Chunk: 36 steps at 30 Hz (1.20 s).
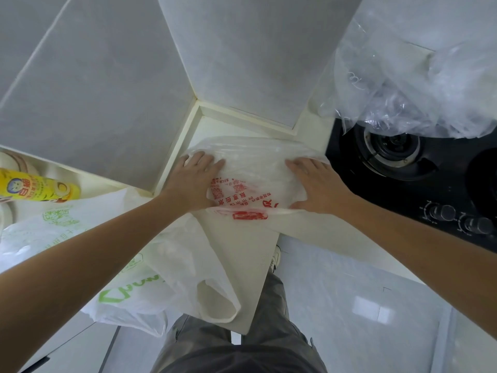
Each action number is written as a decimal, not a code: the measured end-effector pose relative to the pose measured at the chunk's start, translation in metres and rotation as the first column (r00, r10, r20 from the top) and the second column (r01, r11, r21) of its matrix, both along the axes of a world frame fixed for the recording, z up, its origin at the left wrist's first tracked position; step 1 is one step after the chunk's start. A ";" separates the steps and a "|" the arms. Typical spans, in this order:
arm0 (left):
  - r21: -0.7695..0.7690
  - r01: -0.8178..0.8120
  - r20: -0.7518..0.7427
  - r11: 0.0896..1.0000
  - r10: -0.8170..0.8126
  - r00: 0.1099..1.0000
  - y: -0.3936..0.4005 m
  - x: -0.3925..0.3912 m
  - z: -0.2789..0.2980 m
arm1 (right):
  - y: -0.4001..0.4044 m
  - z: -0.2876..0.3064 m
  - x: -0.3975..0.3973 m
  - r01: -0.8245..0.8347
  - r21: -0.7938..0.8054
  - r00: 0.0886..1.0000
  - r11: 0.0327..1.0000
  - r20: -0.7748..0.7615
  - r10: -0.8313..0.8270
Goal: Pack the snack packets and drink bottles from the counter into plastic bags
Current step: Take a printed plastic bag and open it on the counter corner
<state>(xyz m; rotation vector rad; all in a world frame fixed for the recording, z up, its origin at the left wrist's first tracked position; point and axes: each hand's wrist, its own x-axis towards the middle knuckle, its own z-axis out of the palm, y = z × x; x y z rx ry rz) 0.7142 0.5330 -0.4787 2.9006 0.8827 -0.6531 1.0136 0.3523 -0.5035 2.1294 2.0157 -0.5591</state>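
You are looking straight down at a white bench [243, 267] set into a corner of grey wall tiles. Both your bare arms reach forward over it. Your left hand [197, 176] lies flat with its fingers spread on the left end of a thin white plastic bag with red print [251, 173], pressing it onto the bench. Your right hand [313, 184] rests on the bag's right end, fingers straight and a little apart, thumb along the near edge; neither hand pinches the plastic. The bag lies crumpled in the far corner of the bench, just beside the wall.

Under your left forearm lies a second bag, white with green print [129, 284], its handle loop hanging over the near edge of the bench. At the far left edge lies a yellow snack packet [35, 188] (partly cut off by the frame), well apart from both hands.

To your right is a black gas hob [403, 179] with a burner and two knobs [457, 219]. A heap of clear plastic sheeting [419, 87] rests over its far side. Below, you see grey trousers [242, 335], one shoe [275, 258] and a pale glossy floor [349, 305].
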 end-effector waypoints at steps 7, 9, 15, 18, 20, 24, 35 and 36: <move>-0.043 -0.062 0.007 0.997 0.063 0.998 0.002 0.003 0.007 | 0.003 0.004 0.009 -0.055 0.040 0.999 0.998 0.002 0.055; -0.049 -0.083 0.028 0.995 0.084 0.996 0.006 0.002 0.007 | 0.003 0.005 0.011 -0.085 0.090 0.996 0.992 0.006 0.085; -0.026 -0.070 0.030 0.997 0.071 0.997 0.014 0.001 0.012 | 0.006 0.005 0.015 -0.192 0.057 0.978 0.980 0.090 0.187; -0.016 -0.058 0.011 0.998 0.058 0.998 0.011 0.003 0.015 | 0.005 0.009 0.013 -0.163 -0.026 0.977 0.986 0.134 0.165; -0.009 -0.050 0.013 0.999 0.050 0.999 0.009 0.004 0.015 | 0.006 0.013 0.010 -0.134 -0.072 0.977 0.988 0.158 0.144; 0.011 -0.037 -0.011 0.999 0.037 0.999 0.008 0.006 0.017 | 0.005 0.016 0.008 -0.079 -0.007 0.990 0.997 0.116 0.079; 0.025 0.034 0.168 0.999 -0.037 0.985 -0.013 -0.006 0.063 | 0.003 0.044 -0.018 -0.007 0.313 0.989 0.950 -0.138 0.053; 0.040 0.026 0.187 0.999 -0.033 0.982 -0.016 -0.008 0.069 | 0.003 0.049 -0.022 0.002 0.315 0.988 0.949 -0.144 0.046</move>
